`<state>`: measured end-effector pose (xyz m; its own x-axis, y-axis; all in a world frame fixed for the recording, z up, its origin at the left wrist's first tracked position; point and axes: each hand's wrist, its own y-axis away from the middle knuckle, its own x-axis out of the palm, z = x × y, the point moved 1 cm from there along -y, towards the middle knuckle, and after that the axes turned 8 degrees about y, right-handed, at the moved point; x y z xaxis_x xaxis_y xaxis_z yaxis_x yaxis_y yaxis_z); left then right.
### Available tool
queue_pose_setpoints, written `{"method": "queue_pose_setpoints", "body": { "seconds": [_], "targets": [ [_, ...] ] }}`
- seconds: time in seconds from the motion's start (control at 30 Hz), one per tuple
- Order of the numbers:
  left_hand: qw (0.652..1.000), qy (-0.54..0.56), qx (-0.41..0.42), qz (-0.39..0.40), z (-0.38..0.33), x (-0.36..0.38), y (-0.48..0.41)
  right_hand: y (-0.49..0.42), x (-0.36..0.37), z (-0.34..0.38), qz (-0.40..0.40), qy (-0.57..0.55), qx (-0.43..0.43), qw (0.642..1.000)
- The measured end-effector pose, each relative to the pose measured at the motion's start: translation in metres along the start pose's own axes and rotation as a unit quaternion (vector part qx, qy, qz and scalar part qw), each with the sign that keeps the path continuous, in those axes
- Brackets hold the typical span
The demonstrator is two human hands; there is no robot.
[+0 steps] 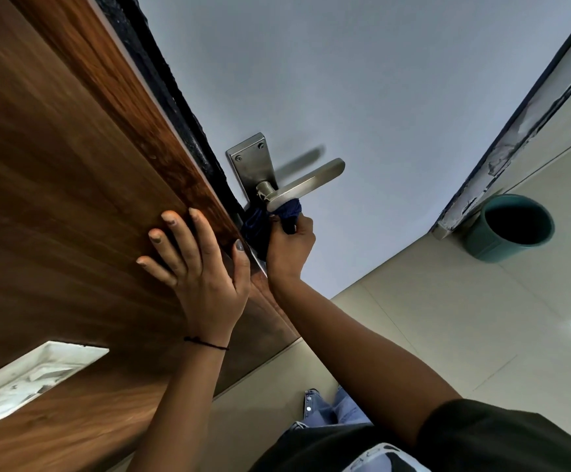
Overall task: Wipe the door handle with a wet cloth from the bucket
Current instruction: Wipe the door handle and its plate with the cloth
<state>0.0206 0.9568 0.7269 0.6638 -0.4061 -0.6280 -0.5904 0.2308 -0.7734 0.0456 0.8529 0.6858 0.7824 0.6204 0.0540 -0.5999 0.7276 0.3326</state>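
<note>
Cloth (287, 212) pressed under the door handle (306, 185).
It is clenched in the right hand (289, 248) at the lever's pivot end; the door (73, 165) is steadied by the flat, released left hand (199, 267), bucket (512, 226) standing on the floor (481, 335).

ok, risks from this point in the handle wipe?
1. The right hand presses the blue cloth up under the lever handle; a slip could turn the lever.
2. The left hand only lies flat on the wooden door, thumb at its edge, so the door may swing.
3. The bucket stands on the floor nearby and could be kicked.
</note>
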Motion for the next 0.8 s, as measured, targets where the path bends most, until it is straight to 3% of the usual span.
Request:
{"method": "queue_pose_setpoints", "body": {
  "seconds": [0.27, 0.6, 0.7, 0.8],
  "targets": [
    [0.999, -0.031, -0.010, -0.005, -0.001, 0.003, 0.002, -0.026, -0.022, -0.007, -0.034, 0.023, 0.058, 0.997],
    [0.996, -0.072, -0.011, -0.042, -0.002, 0.013, 0.003, -0.032, -0.093, 0.051, -0.124, 0.025, -0.115, 0.985],
    [0.996, -0.077, -0.007, -0.045, -0.001, 0.014, 0.003, -0.016, -0.080, 0.057, -0.093, 0.093, -0.175, 0.976],
    [0.996, -0.078, -0.008, -0.047, -0.002, 0.015, 0.003, 0.007, -0.064, 0.049, -0.002, 0.132, -0.231, 0.964]
  ]
}}
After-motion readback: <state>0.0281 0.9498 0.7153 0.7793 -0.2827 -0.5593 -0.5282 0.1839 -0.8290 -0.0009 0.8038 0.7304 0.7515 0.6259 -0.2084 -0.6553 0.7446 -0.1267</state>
